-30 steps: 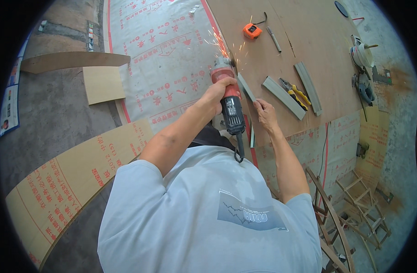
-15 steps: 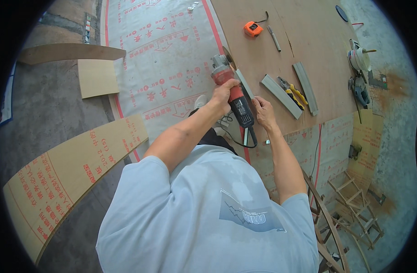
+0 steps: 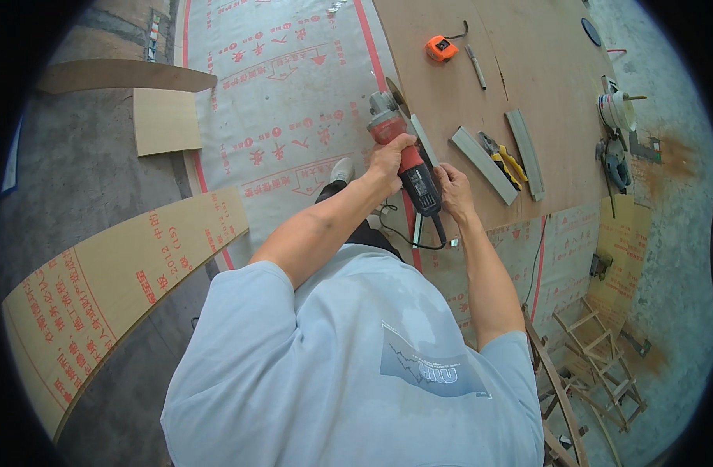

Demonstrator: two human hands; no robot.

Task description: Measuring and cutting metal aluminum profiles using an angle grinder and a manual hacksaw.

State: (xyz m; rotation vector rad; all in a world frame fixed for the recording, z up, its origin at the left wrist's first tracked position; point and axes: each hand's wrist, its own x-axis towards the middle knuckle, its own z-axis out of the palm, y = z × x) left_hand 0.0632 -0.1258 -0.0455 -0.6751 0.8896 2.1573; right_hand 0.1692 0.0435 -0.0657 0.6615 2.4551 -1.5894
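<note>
My left hand (image 3: 387, 165) is wrapped round the red and black body of an angle grinder (image 3: 420, 189). The grinder's disc (image 3: 396, 93) stands edge-on by the left edge of the wooden board, close to the far end of a narrow light grey strip (image 3: 423, 140). With closed fingers, my right hand (image 3: 454, 189) grips the near end of that strip at the board's edge. Whether disc and strip touch, I cannot tell. To the right lie two grey channel pieces (image 3: 485, 166), with yellow-and-black pliers (image 3: 502, 162) between them.
On the wooden board (image 3: 543, 70) are an orange tape measure (image 3: 441, 50) and a marker pen (image 3: 476, 68). A white bucket (image 3: 617, 111) and a blue power tool (image 3: 617, 173) stand beyond its right side. The grinder's black cord (image 3: 428, 247) loops near my legs. Curved wooden panels (image 3: 130, 272) lie left.
The view has shifted slightly, so the board and tools appear a little to the right. Both hands keep their holds on the grinder and the strip.
</note>
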